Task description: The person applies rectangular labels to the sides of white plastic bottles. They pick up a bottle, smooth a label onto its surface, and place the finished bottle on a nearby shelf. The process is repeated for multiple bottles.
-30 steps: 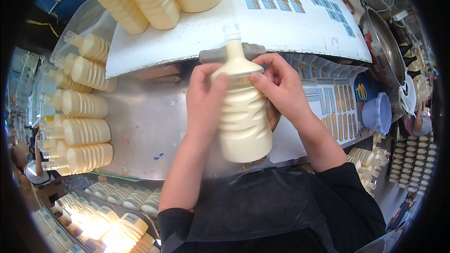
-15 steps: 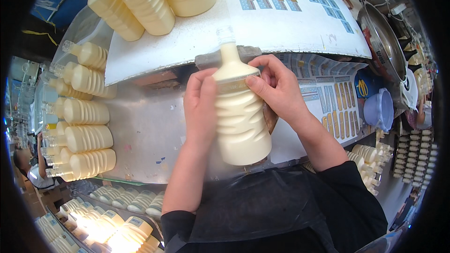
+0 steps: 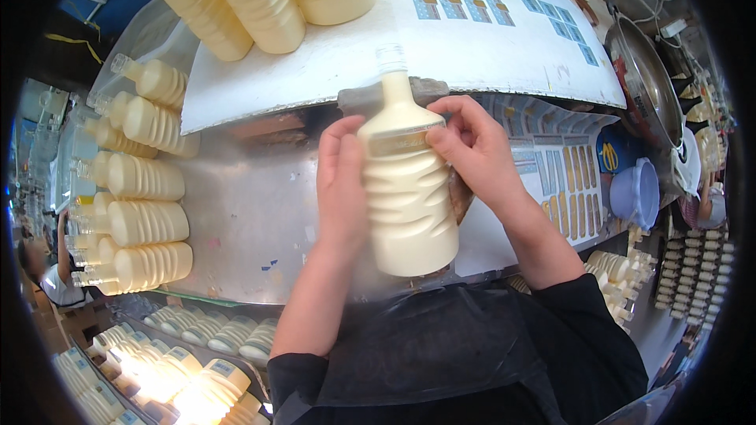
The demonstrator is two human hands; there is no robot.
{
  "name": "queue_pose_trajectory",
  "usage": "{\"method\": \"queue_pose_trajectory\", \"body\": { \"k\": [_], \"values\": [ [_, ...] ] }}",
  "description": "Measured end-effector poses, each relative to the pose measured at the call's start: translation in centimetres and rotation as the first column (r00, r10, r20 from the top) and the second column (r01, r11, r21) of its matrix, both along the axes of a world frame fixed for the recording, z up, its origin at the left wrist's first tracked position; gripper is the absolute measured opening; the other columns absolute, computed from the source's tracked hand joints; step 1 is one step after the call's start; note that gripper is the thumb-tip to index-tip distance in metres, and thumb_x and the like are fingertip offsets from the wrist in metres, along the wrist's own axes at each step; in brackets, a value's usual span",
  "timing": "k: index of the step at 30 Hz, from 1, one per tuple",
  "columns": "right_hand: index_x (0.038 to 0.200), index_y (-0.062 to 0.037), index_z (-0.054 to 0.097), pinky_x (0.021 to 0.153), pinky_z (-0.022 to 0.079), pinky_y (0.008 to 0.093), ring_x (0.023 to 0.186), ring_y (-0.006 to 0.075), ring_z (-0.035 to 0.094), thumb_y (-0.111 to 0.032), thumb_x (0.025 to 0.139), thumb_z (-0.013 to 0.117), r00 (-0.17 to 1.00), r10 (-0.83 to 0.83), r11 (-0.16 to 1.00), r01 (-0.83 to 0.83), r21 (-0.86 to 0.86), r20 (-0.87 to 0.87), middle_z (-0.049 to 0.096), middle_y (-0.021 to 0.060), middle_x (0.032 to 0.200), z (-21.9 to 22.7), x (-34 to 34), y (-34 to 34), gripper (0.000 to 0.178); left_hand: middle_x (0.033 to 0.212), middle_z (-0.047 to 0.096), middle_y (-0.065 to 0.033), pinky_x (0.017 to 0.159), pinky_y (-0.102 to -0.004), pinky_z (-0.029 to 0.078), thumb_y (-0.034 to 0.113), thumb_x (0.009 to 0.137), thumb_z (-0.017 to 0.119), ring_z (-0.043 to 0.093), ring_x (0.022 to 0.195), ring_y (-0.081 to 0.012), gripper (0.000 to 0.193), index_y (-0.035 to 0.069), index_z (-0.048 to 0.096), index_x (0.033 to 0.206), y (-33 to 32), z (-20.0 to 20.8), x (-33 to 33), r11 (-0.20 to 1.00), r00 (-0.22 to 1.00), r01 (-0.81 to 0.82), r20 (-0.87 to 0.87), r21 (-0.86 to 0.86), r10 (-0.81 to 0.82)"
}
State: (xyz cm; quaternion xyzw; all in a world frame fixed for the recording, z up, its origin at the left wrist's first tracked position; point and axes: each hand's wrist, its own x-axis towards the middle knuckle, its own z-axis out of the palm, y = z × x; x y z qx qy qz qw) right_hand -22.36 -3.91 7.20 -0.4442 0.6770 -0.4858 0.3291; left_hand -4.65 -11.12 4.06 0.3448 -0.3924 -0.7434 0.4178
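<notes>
A cream-coloured bottle [image 3: 409, 216] with a wavy ribbed body and a clear neck lies tilted in front of me, its neck pointing away. Around its shoulder runs a narrow, shiny gold-grey label strip [image 3: 398, 140]. Along the bottle's left side rests my left hand [image 3: 342, 181], its fingers curled by the shoulder and slightly blurred. My right hand [image 3: 472, 145] is closed at the right shoulder, thumb pressed on the strip's end and fingers bent behind. Beneath the neck is a grey padded block [image 3: 358, 101]; the rest of the support is mostly hidden.
A white board [image 3: 472, 55] beyond the bottle bears blue labels and several large cream bottles [image 3: 260, 4]. More bottles [image 3: 150, 220] lie stacked at the left of the metal table [image 3: 244, 228]. At right are gold label sheets [image 3: 579, 189], a lilac bucket [image 3: 636, 193] and yellow-handled scissors [image 3: 610, 156].
The view has shifted slightly, so the scene sits a little further right. Both hands stay at the bottle's shoulder; the left fingers have moved slightly along its side.
</notes>
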Motion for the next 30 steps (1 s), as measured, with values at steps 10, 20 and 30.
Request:
{"method": "queue_pose_trajectory", "body": {
  "k": [10, 20, 30],
  "values": [
    [0.105, -0.0051, 0.070, 0.082, 0.052, 0.0287, 0.090, 0.0142, 0.064, 0.000, 0.091, 0.065, 0.982, -0.190, 0.884, 0.169, -0.436, -0.003, 0.068, 0.0058, 0.104, 1.9, -0.5, 1.1, 0.016, 0.116, 0.064, -0.0062, 0.092, -0.0295, 0.051, 0.020, 0.104, 0.060, 0.061, 0.104, -0.0118, 0.026, 0.005, 0.058, 0.125, 0.6, 1.4, -0.5, 0.995, 0.999, -0.040, -0.022, 0.088, 0.042],
    [0.102, -0.0033, 0.073, 0.072, 0.056, 0.0350, 0.086, 0.0259, 0.072, -0.006, 0.069, 0.073, 0.563, -0.128, 0.727, -0.507, -0.463, -0.817, 0.074, 0.0098, 0.101, 3.3, 1.5, 1.1, 0.033, 0.105, 0.063, -0.0027, 0.088, -0.0286, 0.051, 0.026, 0.112, 0.042, 0.060, 0.096, -0.0117, 0.033, 0.002, 0.060, 0.126, 1.1, 2.5, -0.6, 0.977, 0.990, -0.058, -0.114, 0.205, 0.083],
    [0.102, -0.0032, 0.073, 0.072, 0.055, 0.0344, 0.084, 0.0238, 0.072, -0.007, 0.068, 0.072, 0.426, -0.069, 0.749, -0.575, -0.329, -0.902, 0.072, 0.0097, 0.096, 5.7, 4.0, 1.0, 0.035, 0.101, 0.060, -0.0024, 0.090, -0.0281, 0.048, 0.029, 0.112, 0.038, 0.056, 0.095, -0.0110, 0.040, -0.002, 0.059, 0.127, 1.4, 2.2, -0.9, 0.977, 0.987, -0.110, -0.092, 0.182, 0.128]
  ]
}}
